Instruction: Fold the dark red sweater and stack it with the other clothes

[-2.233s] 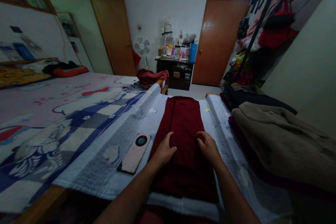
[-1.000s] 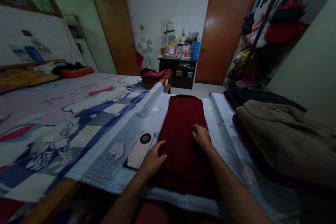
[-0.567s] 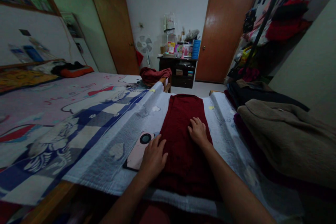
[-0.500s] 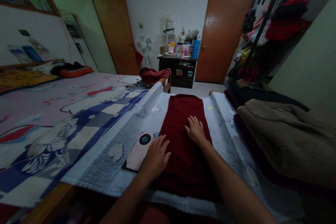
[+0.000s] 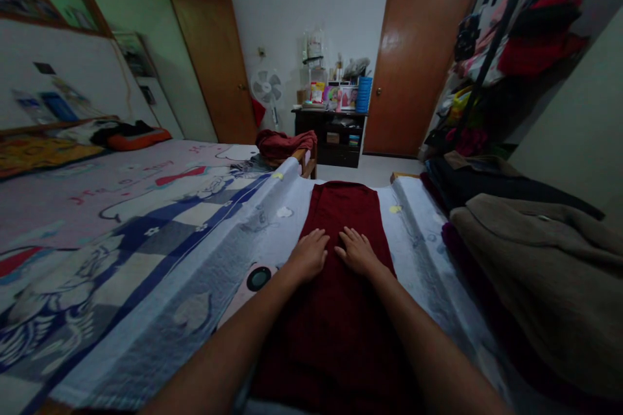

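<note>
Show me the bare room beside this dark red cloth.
Free: pale blue quilted sheet right of the dark red cloth, toward the fuzzy brown coat; and left of the cloth, beyond the pink phone with round black camera. Crowded: the cloth's middle, under left hand and right hand.

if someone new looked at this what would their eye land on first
Probably the dark red cloth, laid out in the centre on a pale blue cover, with the left hand and right hand spread over it. Next, perhaps, the pink phone with its round black camera ring, partly hidden behind the left forearm, and the bulky brown garment at the right.
</note>
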A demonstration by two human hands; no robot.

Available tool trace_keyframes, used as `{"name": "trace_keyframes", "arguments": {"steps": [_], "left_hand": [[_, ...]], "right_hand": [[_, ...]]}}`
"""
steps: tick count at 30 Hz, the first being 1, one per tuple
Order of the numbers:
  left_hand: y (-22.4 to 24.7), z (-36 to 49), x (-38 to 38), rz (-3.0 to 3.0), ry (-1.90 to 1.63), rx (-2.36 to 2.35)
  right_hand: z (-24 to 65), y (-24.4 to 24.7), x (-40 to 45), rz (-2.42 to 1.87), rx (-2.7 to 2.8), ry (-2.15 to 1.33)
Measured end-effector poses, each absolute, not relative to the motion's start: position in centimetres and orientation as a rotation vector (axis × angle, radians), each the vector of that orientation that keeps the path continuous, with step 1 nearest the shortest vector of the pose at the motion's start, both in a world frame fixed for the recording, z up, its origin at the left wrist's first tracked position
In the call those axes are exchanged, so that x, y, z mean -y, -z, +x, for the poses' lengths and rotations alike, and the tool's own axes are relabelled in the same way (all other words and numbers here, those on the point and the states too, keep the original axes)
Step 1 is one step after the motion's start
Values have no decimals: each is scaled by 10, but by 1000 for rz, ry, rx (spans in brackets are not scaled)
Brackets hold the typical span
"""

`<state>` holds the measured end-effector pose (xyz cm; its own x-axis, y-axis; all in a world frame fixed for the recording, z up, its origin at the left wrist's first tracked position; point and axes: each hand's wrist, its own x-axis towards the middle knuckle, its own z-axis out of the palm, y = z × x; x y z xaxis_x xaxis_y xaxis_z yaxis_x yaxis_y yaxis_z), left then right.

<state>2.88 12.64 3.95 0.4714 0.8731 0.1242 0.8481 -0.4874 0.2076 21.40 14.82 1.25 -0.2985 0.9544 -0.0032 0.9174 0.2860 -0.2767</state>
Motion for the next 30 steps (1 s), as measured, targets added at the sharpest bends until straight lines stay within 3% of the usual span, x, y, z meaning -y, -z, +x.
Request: {"name": "trace_keyframes", "arguments": {"steps": [11, 30], "left_hand": [[5, 62, -269, 2580, -218, -1668], [20, 75, -377, 2343, -43, -1862]], "right_hand": [[228, 6, -143, -1685, 2320, -263], [225, 3, -140, -1708, 2322, -280]]}}
